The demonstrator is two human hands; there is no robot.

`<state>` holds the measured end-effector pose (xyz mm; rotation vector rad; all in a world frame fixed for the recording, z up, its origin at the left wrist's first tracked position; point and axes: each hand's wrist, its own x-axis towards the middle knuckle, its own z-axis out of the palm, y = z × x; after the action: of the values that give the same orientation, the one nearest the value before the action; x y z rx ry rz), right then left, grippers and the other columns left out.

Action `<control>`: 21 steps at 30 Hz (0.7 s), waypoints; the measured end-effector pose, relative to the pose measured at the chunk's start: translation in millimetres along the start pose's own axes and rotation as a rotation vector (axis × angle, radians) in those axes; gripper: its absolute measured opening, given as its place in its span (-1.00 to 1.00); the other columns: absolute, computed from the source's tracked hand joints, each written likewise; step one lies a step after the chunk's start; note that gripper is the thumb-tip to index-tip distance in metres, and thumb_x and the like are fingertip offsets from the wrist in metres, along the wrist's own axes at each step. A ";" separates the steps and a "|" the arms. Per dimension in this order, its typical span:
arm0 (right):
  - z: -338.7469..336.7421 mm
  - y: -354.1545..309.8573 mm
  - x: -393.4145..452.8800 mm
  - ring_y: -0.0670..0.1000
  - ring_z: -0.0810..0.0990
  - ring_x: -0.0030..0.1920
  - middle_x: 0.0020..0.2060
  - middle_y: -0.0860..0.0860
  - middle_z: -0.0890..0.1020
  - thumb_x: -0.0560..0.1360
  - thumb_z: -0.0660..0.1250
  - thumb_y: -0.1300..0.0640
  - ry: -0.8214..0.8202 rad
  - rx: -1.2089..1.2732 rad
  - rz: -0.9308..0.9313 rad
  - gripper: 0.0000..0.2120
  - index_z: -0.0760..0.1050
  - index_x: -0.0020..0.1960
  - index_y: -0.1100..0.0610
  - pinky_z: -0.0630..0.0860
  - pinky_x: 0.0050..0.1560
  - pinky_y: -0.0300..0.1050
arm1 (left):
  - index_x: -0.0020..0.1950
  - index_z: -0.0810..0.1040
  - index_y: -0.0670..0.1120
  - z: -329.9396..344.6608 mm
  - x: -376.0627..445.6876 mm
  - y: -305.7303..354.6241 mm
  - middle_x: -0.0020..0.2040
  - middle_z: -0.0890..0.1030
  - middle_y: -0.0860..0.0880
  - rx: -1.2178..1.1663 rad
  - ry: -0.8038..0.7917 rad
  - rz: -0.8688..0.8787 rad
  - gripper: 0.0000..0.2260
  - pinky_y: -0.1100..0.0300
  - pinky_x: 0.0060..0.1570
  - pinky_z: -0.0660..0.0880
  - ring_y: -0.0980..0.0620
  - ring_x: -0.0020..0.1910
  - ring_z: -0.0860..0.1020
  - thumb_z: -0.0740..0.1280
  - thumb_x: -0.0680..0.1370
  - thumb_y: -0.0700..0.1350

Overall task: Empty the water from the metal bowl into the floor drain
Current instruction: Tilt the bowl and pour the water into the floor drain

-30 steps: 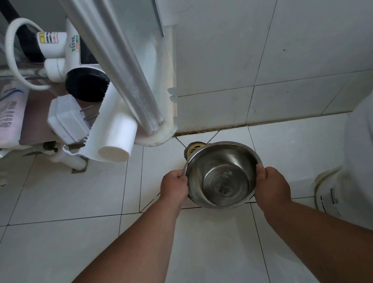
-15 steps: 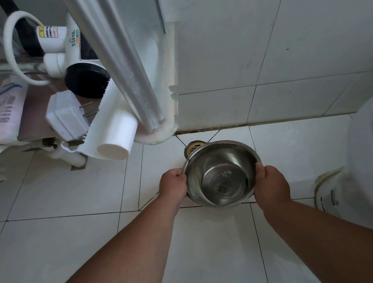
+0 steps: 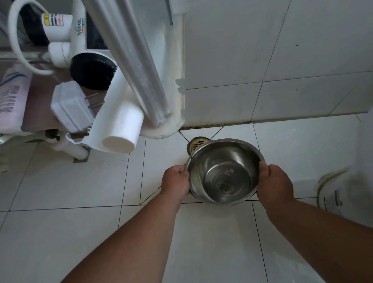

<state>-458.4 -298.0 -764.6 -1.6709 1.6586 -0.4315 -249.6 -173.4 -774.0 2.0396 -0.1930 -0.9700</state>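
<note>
A shiny metal bowl (image 3: 224, 171) hangs over the white tiled floor, held level between both hands. My left hand (image 3: 176, 182) grips its left rim and my right hand (image 3: 275, 184) grips its right rim. A little water with small dark specks lies in the bottom of the bowl. The brass floor drain (image 3: 197, 144) sits just beyond the bowl's far left rim, at the foot of the wall; the bowl covers part of it.
A metal post (image 3: 129, 56) and white pipe (image 3: 120, 128) with a plug and fittings crowd the left. A white rounded fixture (image 3: 371, 171) stands at the right. The tiled wall (image 3: 285, 44) rises behind the drain. Open floor tiles lie near me.
The bowl and both hands have stayed almost still, with only a slight shift; the water inside ripples a little.
</note>
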 end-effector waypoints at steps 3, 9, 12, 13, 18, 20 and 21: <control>0.3 1.7 -0.3 0.12 0.44 -0.30 -0.35 0.07 0.48 0.75 0.05 -0.08 0.002 -0.011 -0.002 -0.51 0.36 -0.27 0.14 0.33 -0.19 -0.01 | -0.09 0.73 0.08 -0.1 0.7 -0.2 -0.08 0.80 -0.10 -0.012 0.003 -0.004 -0.70 -0.10 -0.10 0.77 -0.15 -0.08 0.76 0.29 0.69 -0.19; 0.6 3.2 -2.0 -0.01 0.40 -0.35 -0.35 0.06 0.47 0.75 0.05 -0.08 0.008 -0.018 -0.007 -0.51 0.33 -0.29 0.11 0.26 -0.32 -0.04 | 0.07 0.76 0.02 0.2 0.3 -0.4 -0.02 0.80 -0.12 -0.019 -0.008 -0.029 -0.77 -0.14 -0.05 0.79 -0.20 0.00 0.77 0.30 0.69 -0.16; 0.8 3.5 -2.3 0.04 0.41 -0.34 -0.35 0.06 0.47 0.75 0.05 -0.08 0.003 -0.010 -0.004 -0.51 0.34 -0.29 0.11 0.30 -0.26 -0.02 | 0.19 0.76 -0.04 0.6 0.8 -0.5 0.00 0.80 -0.13 -0.008 -0.014 -0.031 -0.77 -0.22 0.00 0.78 -0.21 0.02 0.77 0.30 0.69 -0.15; 0.7 3.6 -2.3 0.07 0.43 -0.32 -0.34 0.06 0.48 0.75 0.05 -0.09 0.002 -0.005 -0.003 -0.51 0.34 -0.28 0.12 0.32 -0.23 -0.01 | 0.16 0.75 -0.02 0.7 0.8 -0.9 0.00 0.80 -0.13 -0.006 -0.014 -0.027 -0.78 -0.24 0.00 0.77 -0.22 0.03 0.77 0.31 0.69 -0.15; -0.1 2.7 -3.5 0.11 0.49 -0.29 -0.33 0.08 0.52 0.75 0.04 -0.11 -0.005 0.012 0.004 -0.51 0.36 -0.28 0.09 0.36 -0.23 -0.01 | 0.04 0.76 0.05 1.2 2.7 -1.9 -0.02 0.80 -0.14 0.007 -0.009 -0.013 -0.77 -0.29 0.00 0.76 -0.22 0.01 0.77 0.30 0.68 -0.15; -0.1 1.9 -3.7 0.10 0.50 -0.28 -0.32 0.07 0.53 0.75 0.04 -0.11 -0.006 0.018 0.003 -0.52 0.38 -0.26 0.08 0.37 -0.24 -0.03 | 0.02 0.76 0.05 1.2 4.1 -2.8 -0.04 0.80 -0.12 0.008 -0.003 -0.012 -0.76 -0.27 -0.01 0.77 -0.21 -0.01 0.77 0.30 0.69 -0.14; 0.1 1.2 -4.0 0.10 0.51 -0.28 -0.32 0.08 0.54 0.75 0.04 -0.11 -0.008 0.024 0.005 -0.52 0.39 -0.25 0.09 0.38 -0.24 -0.03 | -0.01 0.77 0.05 1.1 4.8 -3.3 -0.05 0.80 -0.12 0.009 -0.001 -0.009 -0.76 -0.26 -0.02 0.77 -0.21 -0.01 0.77 0.30 0.69 -0.13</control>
<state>-459.6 -294.0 -764.5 -1.6491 1.6454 -0.4403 -247.7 -174.2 -779.6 2.0502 -0.1891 -0.9771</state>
